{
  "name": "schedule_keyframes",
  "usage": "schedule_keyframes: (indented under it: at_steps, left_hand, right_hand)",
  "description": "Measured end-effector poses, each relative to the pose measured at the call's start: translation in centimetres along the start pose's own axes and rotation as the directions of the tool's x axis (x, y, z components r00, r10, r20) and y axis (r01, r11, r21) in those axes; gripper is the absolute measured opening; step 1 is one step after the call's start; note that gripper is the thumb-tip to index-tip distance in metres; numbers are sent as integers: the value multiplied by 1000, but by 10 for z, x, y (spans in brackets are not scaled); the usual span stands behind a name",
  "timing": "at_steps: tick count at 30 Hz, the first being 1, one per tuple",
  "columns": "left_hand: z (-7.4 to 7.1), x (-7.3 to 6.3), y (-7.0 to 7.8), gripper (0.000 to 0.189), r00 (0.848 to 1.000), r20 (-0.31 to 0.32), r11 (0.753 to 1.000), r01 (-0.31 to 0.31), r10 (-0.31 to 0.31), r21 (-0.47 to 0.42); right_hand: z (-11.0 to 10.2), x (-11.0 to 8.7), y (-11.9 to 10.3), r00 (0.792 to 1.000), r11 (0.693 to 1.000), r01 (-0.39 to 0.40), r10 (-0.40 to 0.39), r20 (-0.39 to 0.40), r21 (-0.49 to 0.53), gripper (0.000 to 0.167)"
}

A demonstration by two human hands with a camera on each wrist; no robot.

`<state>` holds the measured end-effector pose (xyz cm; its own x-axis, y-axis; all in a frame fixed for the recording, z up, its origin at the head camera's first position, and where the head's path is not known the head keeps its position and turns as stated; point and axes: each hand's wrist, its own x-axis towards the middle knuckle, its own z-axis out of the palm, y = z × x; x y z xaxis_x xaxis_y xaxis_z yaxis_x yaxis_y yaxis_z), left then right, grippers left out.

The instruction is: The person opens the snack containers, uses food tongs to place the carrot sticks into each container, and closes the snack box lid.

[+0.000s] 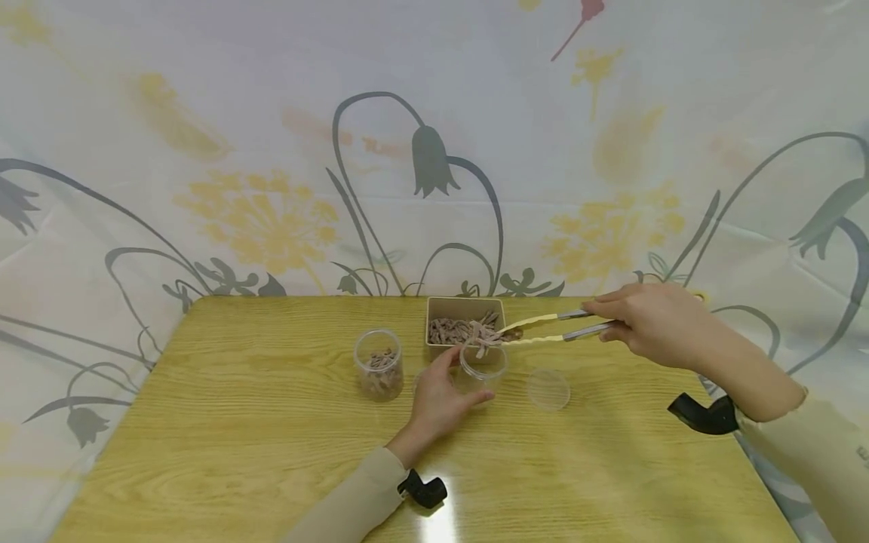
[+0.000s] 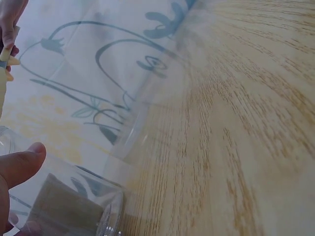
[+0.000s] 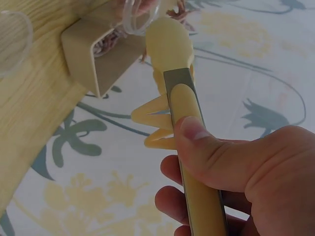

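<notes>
My left hand (image 1: 436, 403) grips a clear plastic jar (image 1: 490, 383) around its side; the thumb (image 2: 22, 166) lies on the wall in the left wrist view. My right hand (image 1: 652, 320) holds yellow-and-grey tongs (image 1: 572, 334), thumb along the upper arm in the right wrist view. Between the tong tips is a bunch of pale brownish-pink dried strips (image 1: 483, 332), at the jar's mouth. Right behind the jar, a beige box (image 1: 435, 351) holds many more strips. In the right wrist view the yellow tong head (image 3: 170, 44) overlaps the jar's rim.
A second clear jar (image 1: 370, 363), partly filled with similar pieces, stands left of my left hand. To the right of the held jar lies a round clear lid (image 1: 548, 389) on the wood-grain table (image 1: 258, 422). A flower-patterned cloth (image 1: 271, 151) hangs behind the table.
</notes>
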<state>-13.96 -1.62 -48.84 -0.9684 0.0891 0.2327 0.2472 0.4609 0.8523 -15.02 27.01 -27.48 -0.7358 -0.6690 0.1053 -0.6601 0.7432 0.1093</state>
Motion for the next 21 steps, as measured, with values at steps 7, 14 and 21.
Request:
schedule_keyframes:
  at_steps: [7,14,21]
  left_hand:
    - [1,0,-1,88,1000,1,1000,-4,4,1]
    - [2,1,-2,87,1000,9,1000,-3,3,13]
    - [1,0,-2,88,1000,-3,999,-9,10,42]
  right_hand:
    - [-7,7,-9,998,998,22,-19,54,-59,39]
    - [-15,20,-18,991,980,130,-126,40,-150,38]
    - [-25,33,-29,982,946,184,-162,102,-265,39]
